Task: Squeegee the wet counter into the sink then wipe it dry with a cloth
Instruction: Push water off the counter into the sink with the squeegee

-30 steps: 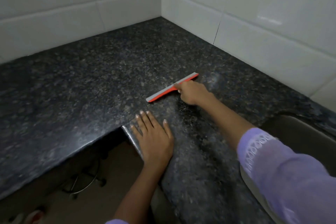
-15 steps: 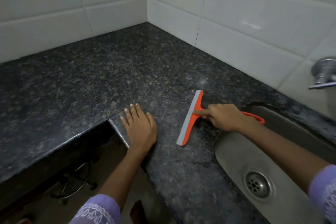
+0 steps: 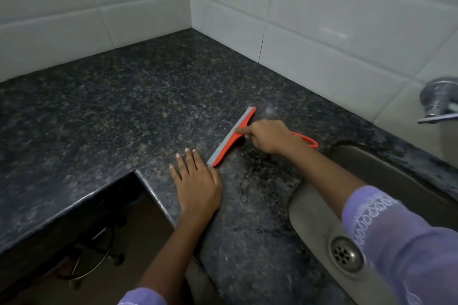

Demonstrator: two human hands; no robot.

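Squeegee (image 3: 231, 136): gripped by right hand (image 3: 269, 136), blade on tabletop (image 3: 124, 106); left hand (image 3: 195, 186) flat, open. Squeegeeing step; next, pull toward sink (image 3: 386, 181).

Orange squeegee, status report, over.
Right hand gripping orange squeegee with grey blade, blade on dark granite counter. Left hand flat, touching blade's near end. Steel sink unobstructed.

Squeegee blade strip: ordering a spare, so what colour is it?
Grey, on the orange squeegee; head view.

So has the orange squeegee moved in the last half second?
Yes. The squeegee has slid away from the sink, and its lower blade end now nearly touches the left hand.
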